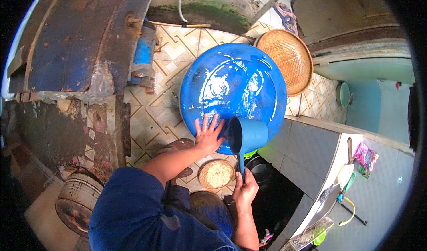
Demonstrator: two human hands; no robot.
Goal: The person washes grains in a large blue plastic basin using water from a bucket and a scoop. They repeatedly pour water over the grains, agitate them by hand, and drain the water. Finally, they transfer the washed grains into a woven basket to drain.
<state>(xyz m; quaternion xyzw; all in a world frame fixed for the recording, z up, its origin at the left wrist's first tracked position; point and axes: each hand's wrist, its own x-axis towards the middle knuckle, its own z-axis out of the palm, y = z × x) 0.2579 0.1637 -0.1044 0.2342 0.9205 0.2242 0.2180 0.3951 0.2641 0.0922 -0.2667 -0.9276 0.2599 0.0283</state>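
Note:
A large round blue plastic drum or tub [230, 84] stands before me, its top face wet and shiny; I cannot tell whether that is a lid or an upturned base. My left hand [208, 137] rests on its near side, fingers spread and holding nothing. In my right hand [246, 188] is the handle of a blue plastic water dipper [254, 134]. The dipper's dark mouth faces left, just beside my left hand, and its bowl hangs over the near right of the blue surface. Whether water is in the dipper cannot be seen.
Below the blue tub, a small round tray [217, 174] of pale grains sits on the tiled floor [166, 120]. A woven bamboo tray [285, 62] lies behind it. To the right runs a tiled counter [308, 151] with a sink; a dented metal pot [80, 201] stands at left.

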